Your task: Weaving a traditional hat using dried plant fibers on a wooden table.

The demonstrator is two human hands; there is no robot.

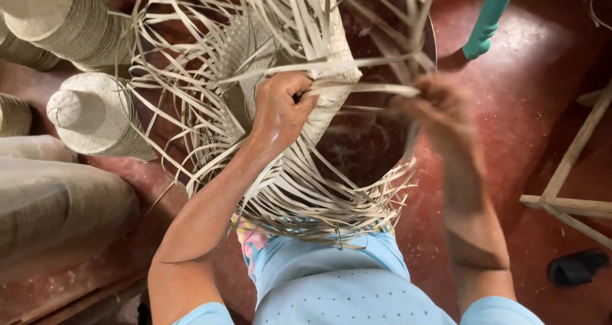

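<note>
A half-woven piece of pale straw (255, 51) rests over my lap, its many loose strips (299, 204) fanning out all round. My left hand (280, 108) is closed on the woven edge and pinches a bundle of strips near the middle. My right hand (443, 111), blurred by motion, grips the far end of one flat strip (363, 89) stretched between the two hands.
Stacks of finished woven straw hats (95, 114) stand at the left, with more at the top left (60, 19). A wooden frame (570, 184) sits at the right, a teal leg (488, 19) at the top, a dark sandal (577, 267) on the red floor.
</note>
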